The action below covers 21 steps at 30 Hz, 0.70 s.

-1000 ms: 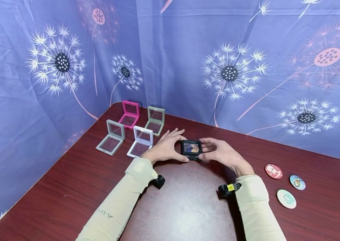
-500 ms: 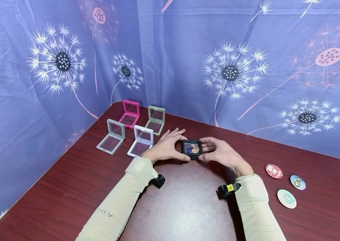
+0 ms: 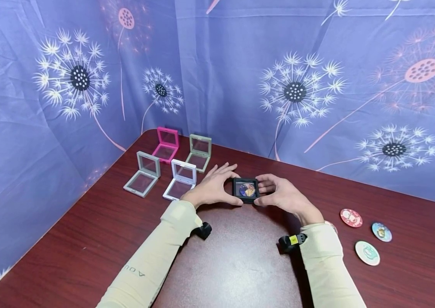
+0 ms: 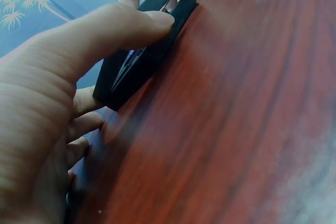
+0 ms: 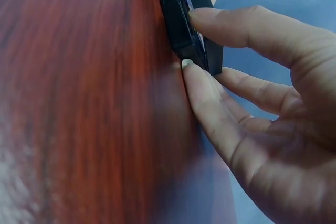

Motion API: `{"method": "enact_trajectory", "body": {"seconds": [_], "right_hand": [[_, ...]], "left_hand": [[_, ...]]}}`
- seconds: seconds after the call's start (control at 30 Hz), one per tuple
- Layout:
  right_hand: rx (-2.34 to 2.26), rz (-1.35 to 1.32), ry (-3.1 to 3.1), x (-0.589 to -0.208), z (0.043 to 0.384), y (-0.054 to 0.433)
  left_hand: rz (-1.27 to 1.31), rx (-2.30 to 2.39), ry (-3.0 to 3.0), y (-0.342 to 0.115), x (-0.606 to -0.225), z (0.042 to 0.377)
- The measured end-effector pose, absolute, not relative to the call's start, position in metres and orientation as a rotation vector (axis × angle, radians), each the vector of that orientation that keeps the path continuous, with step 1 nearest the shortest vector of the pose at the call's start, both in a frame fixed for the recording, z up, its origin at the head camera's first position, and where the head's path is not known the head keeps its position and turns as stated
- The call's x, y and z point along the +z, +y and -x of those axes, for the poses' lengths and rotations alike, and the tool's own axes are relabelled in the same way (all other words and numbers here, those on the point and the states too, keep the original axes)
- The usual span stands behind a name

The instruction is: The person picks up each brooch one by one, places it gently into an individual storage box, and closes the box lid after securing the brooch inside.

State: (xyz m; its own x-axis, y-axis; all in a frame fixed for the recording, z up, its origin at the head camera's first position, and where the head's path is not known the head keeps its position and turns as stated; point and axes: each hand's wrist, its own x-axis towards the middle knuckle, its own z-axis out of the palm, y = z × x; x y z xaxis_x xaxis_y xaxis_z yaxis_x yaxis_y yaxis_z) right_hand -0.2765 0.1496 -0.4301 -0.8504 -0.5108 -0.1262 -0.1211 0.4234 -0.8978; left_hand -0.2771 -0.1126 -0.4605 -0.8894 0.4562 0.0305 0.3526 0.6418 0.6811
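Observation:
Between both hands, a small square black display frame rests on the table. Through its window a round badge with dark blue and orange colours is visible. My left hand holds the frame's left side with thumb and index finger, its other fingers stretched away. On the right side, my right hand pinches the frame between thumb and fingers. In the left wrist view, the two halves of the black frame lie close together with a thin gap. The right wrist view shows a narrow gap too, by the thumb.
Several unfolded frames stand at the back left: pink, green, grey and white. Round badges, red, blue and pale green, lie at right; another is partly behind the right cuff. Patterned cloth borders the table.
The black frame's upper half has come down onto the lower half, and the badge shows more fully through the window. Both hands have stayed almost in place.

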Motion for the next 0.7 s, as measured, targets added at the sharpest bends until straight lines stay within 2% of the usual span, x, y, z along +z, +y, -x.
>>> {"method": "enact_trajectory", "body": {"seconds": [0.7], "right_hand": [[-1.361,0.558,2.351,-0.4289,0.2755,0.1467]], "left_hand": [[-0.681,1.061,2.718,-0.1124,-0.4603,0.2770]]}}
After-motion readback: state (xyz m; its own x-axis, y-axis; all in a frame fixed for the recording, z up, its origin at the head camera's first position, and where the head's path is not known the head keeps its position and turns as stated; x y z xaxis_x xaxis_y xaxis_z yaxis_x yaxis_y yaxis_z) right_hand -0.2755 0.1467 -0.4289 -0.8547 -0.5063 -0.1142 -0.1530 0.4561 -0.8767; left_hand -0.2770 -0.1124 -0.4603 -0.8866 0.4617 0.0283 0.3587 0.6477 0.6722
